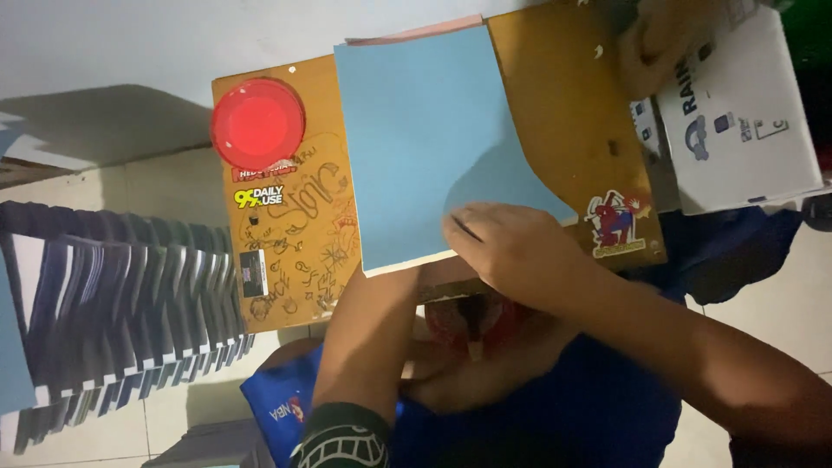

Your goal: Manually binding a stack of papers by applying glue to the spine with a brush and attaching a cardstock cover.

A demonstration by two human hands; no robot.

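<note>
At frame centre our right hand [511, 251] presses flat, fingers extended, gripping nothing, on the blue sheet [425, 139]; we judge its curling edge may crease, while our left hand stays hidden, state unknowable.

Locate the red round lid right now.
In the head view, the red round lid sits on the far-left corner of the small wooden table, just left of the blue sheet stack and above the stickers on the tabletop.

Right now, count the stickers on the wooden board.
2 clear ones: a black-and-yellow sticker below the red lid at the board's left side, and a red-and-blue figure sticker at its right. The stack of blue sheets may hide others.
</note>
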